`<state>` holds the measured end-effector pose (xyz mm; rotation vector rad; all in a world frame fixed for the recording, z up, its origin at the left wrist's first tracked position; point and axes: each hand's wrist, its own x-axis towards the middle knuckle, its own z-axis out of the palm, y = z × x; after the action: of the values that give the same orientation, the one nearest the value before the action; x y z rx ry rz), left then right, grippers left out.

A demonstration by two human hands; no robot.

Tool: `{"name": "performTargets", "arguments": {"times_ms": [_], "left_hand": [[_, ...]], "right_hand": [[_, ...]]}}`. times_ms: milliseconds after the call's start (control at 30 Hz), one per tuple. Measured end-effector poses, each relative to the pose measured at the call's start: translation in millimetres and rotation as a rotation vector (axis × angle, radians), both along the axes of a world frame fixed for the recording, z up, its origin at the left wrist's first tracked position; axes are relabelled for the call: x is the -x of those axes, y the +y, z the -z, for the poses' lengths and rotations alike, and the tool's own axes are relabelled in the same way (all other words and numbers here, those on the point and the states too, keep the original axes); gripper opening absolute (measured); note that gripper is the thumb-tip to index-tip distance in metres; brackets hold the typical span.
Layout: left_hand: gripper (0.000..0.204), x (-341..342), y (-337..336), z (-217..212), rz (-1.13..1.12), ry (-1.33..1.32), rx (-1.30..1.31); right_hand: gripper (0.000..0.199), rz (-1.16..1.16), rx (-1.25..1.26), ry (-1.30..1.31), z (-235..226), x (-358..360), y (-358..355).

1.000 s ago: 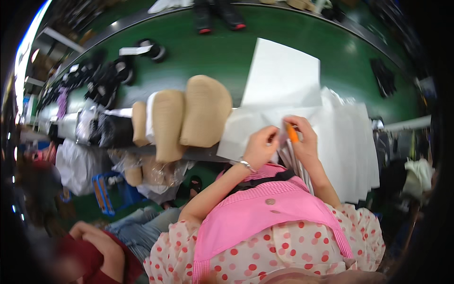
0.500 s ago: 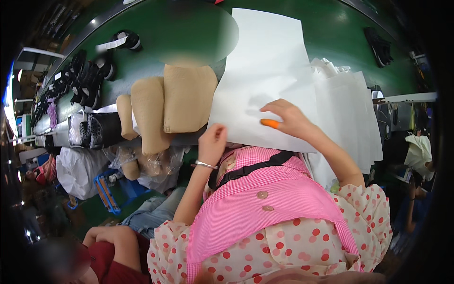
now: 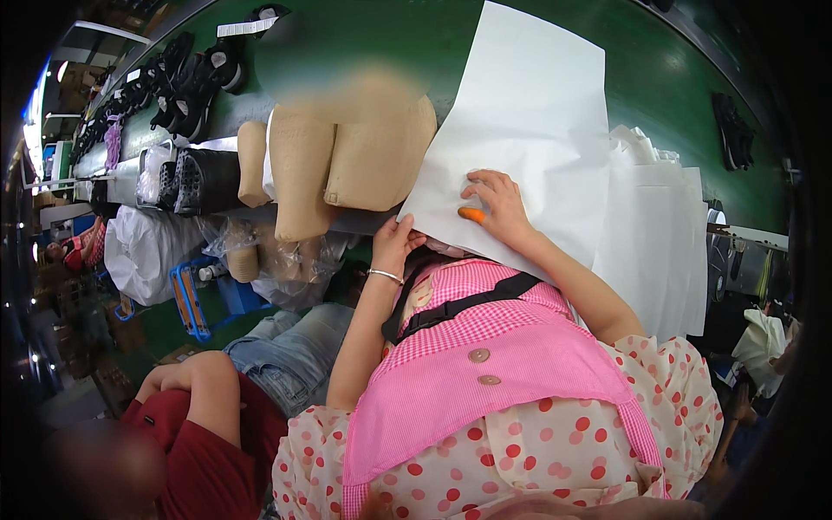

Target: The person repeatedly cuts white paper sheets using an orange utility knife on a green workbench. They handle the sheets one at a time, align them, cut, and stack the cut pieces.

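A large white sheet of paper [image 3: 537,95] lies on the green tabletop in front of me, its near edge at my pink apron. My left hand [image 3: 397,246], with a silver bangle at the wrist, pinches the sheet's near left corner between thumb and fingers. On top of the sheet rests my right hand [image 3: 501,210], holding nothing. Its fingers are slightly bent and spread from the thumb, which wears an orange finger cot [image 3: 471,214]. To the right, a stack of white paper sheets [image 3: 654,225] hangs over the table's near edge.
Tan rounded forms [image 3: 299,173] stand left of the sheet, beside black textured pieces [image 3: 204,182]. Black shoes [image 3: 195,87] line the table's far left, with another dark shoe [image 3: 733,130] at the right. A person in a dark red shirt [image 3: 217,451] sits close at my left.
My left hand, loosely curled before, now pinches the sheet's corner. My right hand has shifted slightly left across the paper. The whole view has turned a little, and the sheet appears farther right.
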<state>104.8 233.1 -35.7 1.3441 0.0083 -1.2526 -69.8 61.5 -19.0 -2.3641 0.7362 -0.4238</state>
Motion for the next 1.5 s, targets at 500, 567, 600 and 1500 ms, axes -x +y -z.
{"name": "performTargets", "arguments": {"times_ms": [500,567,600,1500], "left_hand": [[0.038,1,1,-27,0.372,-0.211,-0.297],[0.036,2,2,-57,0.567,-0.401,-0.39],[0.034,4,3,-68,0.636,-0.532,-0.43],[0.036,9,-30,-22,0.606,-0.416,0.088]], "right_hand": [[0.016,0.352,-0.909,-0.351,15,18,-31],[0.021,0.407,-1.004,-0.359,-29,23,-41],[0.021,0.428,-1.011,-0.4,-46,29,-43],[0.028,0.88,-0.488,-0.515,-216,262,-45]]}}
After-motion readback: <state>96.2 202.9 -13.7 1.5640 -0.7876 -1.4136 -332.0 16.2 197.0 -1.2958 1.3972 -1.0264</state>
